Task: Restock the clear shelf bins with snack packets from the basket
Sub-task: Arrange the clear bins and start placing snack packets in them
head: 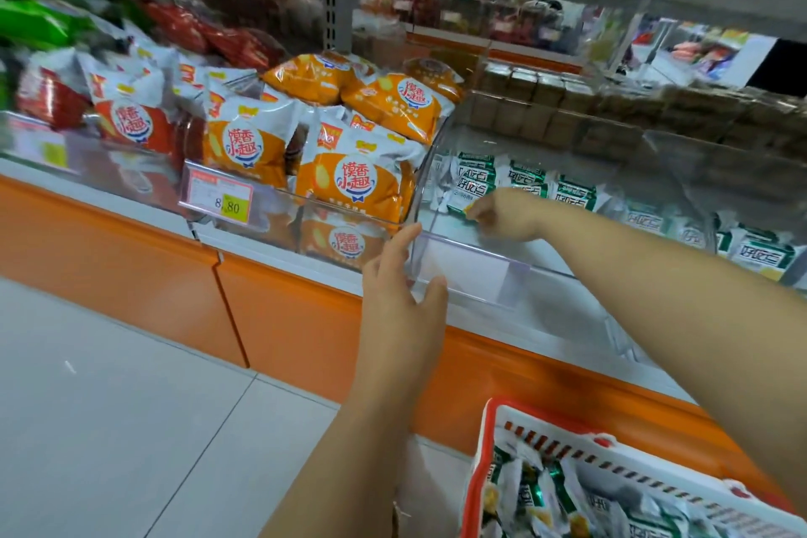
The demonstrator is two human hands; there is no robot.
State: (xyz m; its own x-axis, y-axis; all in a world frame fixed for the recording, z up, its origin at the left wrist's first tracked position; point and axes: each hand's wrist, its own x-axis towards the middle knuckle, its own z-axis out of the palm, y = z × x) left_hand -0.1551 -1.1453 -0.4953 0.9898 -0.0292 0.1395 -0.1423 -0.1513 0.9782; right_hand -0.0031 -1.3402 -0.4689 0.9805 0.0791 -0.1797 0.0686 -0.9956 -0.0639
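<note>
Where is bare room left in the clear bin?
Inside the clear bin, bare floor runs along the front wall, from its left wall to the right hand holding a green packet. Rear rows are packed. The orange-packet bin is crammed.

The red-bordered price tag (217, 192) reads 8.80, and the orange snack packets (349, 183) bear 馍香小趣.

Head view looks down, close to shelf (305, 262).

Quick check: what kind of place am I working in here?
Most likely a shop's snack aisle: clear shelf bins of orange snack packets, a price tag, and a red-and-white basket of packets.
</note>
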